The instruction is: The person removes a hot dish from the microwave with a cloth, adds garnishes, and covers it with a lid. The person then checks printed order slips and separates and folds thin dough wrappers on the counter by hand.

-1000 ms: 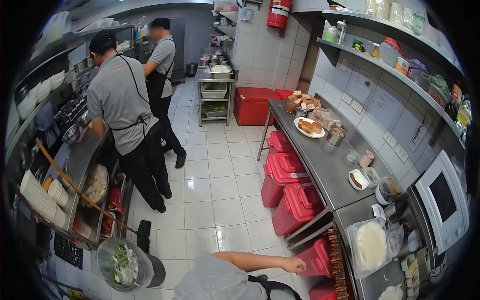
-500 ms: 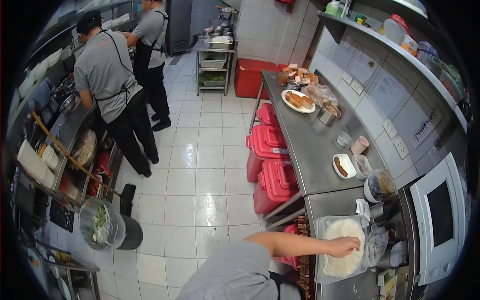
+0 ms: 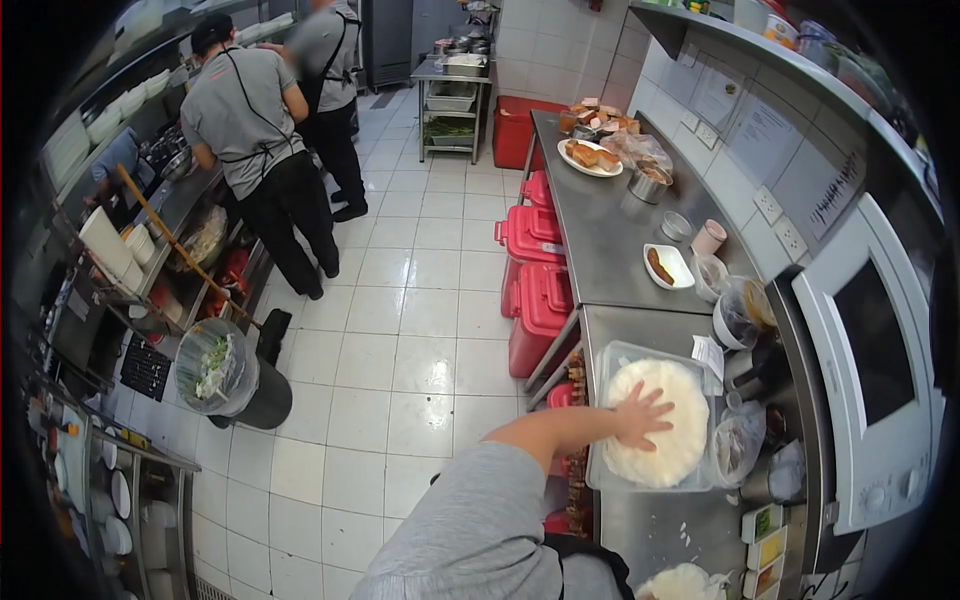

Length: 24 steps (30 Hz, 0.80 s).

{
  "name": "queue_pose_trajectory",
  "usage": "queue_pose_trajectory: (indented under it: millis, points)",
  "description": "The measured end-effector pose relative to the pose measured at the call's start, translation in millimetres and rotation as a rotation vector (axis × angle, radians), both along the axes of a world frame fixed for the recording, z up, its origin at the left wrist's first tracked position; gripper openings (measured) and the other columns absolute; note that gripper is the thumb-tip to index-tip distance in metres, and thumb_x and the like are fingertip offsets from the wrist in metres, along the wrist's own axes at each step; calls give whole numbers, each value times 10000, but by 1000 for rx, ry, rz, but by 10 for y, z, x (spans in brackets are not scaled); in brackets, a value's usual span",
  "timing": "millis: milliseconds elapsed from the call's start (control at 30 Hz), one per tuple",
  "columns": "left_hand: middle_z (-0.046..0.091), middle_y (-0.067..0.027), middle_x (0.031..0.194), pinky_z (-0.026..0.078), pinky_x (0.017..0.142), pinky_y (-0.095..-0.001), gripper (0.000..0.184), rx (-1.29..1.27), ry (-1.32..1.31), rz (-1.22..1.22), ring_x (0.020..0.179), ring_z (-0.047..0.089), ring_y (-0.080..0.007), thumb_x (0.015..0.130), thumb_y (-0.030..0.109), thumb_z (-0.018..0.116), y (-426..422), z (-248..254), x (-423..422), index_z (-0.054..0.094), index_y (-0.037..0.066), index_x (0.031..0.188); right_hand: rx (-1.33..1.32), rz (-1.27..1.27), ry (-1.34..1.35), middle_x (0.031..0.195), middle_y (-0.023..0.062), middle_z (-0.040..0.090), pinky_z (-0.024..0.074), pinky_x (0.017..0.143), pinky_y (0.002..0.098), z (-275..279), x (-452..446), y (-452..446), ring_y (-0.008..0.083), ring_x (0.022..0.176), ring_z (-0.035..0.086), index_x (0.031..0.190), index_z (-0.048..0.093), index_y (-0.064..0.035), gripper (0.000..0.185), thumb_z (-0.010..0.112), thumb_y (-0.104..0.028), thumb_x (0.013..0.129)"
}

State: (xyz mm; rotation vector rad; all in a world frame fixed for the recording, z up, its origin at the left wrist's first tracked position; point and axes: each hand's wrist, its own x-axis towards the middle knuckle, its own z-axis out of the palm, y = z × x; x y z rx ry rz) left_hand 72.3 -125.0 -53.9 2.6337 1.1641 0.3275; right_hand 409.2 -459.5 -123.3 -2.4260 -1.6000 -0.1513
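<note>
On the left side of the kitchen, a dark bin (image 3: 268, 398) with a clear liner stands on the white-tiled floor, a broom (image 3: 158, 228) leaning behind it. Two co-workers in grey shirts and black aprons stand with their backs partly turned. Right of the aisle, pink-red lidded bins (image 3: 541, 310) sit beneath a metal counter (image 3: 608, 322). A bare forearm reaches over the counter's near section, and the left hand (image 3: 642, 416) lies back upward, its fingers straight and fanned apart, gripping nothing, apparently flat against a white mass (image 3: 655, 462). The right hand is out of view, so how its fingers stand cannot be told.

The mass sits inside a clear rectangular tub (image 3: 602, 472) on the counter. It is pale, slightly creamy white, broad and rounded like a thick disc, with soft, uneven edges and a faintly rough top. It takes up most of the tub, leaving the corners bare. Nearer the viewer, white flecks dot the metal beside a second white heap (image 3: 680, 583). Just right of the tub lies a crumpled clear bag (image 3: 738, 442); farther right stands a white appliance (image 3: 868, 465) with a dark window.
</note>
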Motion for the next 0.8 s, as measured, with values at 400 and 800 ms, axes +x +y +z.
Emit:
queue_pose_trajectory:
  millis: [400,800]
  points:
    - [290,-164,1416,108,1026,-666,409,-110,-606,-125,1351,219,-338,874,269,533,-1618,298,1226,460,130,1252,31,352,-7,1082,163,557,386,910,476,379,-46,38,362,1032,495,1084,536,-123,515,576,-507,744]
    - [474,-166,1283,346,1019,-392,380,-481,-822,-150,1236,416,-311,835,80,581,-1940,-179,1473,525,73,1210,275,30,1118,635,0,550,408,519,288,912,251,250,133,541,492,704,596,-33,96,605,-125,728]
